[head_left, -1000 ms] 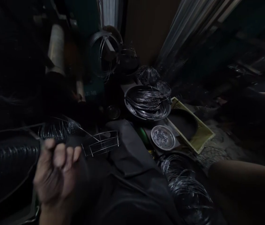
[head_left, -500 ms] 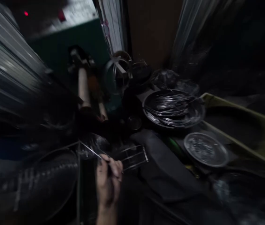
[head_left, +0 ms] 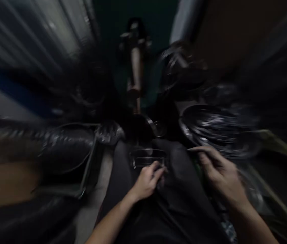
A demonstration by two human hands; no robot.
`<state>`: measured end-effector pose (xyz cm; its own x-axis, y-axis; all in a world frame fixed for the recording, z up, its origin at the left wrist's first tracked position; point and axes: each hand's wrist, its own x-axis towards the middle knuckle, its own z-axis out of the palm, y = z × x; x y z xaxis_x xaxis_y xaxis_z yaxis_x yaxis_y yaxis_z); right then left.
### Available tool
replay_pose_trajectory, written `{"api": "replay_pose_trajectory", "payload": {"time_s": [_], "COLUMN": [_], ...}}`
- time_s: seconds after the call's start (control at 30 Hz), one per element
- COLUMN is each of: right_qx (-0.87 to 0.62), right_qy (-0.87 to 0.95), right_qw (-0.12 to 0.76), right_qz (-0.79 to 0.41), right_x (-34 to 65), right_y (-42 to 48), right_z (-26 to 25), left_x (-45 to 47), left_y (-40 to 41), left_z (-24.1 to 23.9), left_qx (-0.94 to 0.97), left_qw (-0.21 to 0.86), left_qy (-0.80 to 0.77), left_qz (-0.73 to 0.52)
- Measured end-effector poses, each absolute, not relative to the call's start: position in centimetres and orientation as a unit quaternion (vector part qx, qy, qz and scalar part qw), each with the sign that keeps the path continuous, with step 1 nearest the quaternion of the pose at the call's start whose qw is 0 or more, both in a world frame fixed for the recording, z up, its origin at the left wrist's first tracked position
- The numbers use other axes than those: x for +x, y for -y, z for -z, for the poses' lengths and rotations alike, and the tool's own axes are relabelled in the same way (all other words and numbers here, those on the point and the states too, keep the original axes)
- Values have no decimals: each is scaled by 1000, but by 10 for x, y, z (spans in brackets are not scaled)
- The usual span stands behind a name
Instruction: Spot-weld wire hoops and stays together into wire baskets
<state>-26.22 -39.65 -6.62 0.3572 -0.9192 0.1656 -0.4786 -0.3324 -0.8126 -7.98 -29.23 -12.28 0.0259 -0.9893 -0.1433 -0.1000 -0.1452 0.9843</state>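
Observation:
My left hand [head_left: 150, 179] is closed over the near edge of a small wire frame [head_left: 148, 158] with thin parallel bars, held above my lap. To the right, my right hand [head_left: 222, 176] is raised beside a round bowl of metal wires [head_left: 214, 125]. Its index finger points left and the thumb appears apart from it. Motion blur hides the finer detail, and I see nothing clear in its fingers. My dark trousers [head_left: 184, 183] lie beneath both hands.
Ahead stands a machine part with a pale upright post [head_left: 135, 67]. A large dark round container [head_left: 69, 149] sits in a frame at the left, near a brown cardboard-like surface [head_left: 8, 183]. A yellowish-edged bin [head_left: 280, 145] is at the right. The scene is dark.
The view has swung left and down. My right hand has come into sight beside the bowl. The left hand still holds the wire frame, and the thin rod across it no longer shows.

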Motion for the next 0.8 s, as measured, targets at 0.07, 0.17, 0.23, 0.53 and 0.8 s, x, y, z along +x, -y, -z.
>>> {"api": "replay_pose_trajectory", "payload": {"time_s": [0.07, 0.17, 0.23, 0.53, 0.8], "right_qx": [-758, -738, -719, -627, -583], "right_qy": [-407, -384, -393, -419, -425], "right_qw": [421, 489, 514, 611, 657], "right_qz": [289, 264, 255, 240, 220], "right_x": [-241, -218, -208, -156, -121], "right_y": [385, 369, 371, 448, 462], "right_z": [95, 127, 134, 113, 151], "left_x": [-81, -77, -72, -5, -3], "left_y": [293, 288, 282, 284, 309], "left_z": [132, 149, 152, 164, 190], "left_qx": [574, 595, 611, 691, 698], "left_qw": [383, 321, 305, 335, 271], "left_qy": [550, 574, 567, 600, 628], "left_qz": [471, 462, 461, 226, 214]}}
